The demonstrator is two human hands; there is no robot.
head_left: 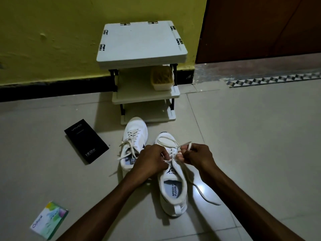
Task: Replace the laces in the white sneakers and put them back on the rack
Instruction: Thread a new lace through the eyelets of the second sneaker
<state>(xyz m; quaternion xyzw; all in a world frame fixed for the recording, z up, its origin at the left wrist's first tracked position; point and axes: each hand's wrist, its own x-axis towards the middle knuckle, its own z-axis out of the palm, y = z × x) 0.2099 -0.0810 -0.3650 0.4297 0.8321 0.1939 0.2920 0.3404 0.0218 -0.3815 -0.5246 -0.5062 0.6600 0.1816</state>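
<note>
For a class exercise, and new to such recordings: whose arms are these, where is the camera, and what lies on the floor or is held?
There is no machine: these are a person's bare arms, filmed by one camera worn on the head, looking down. The left hand and right hand both pinch the lace of the nearer white sneaker on the tiled floor. The second sneaker lies beside it. Behind stands a white rack with a container on its middle shelf. A black box and a small colourful box lie to the left.
</note>
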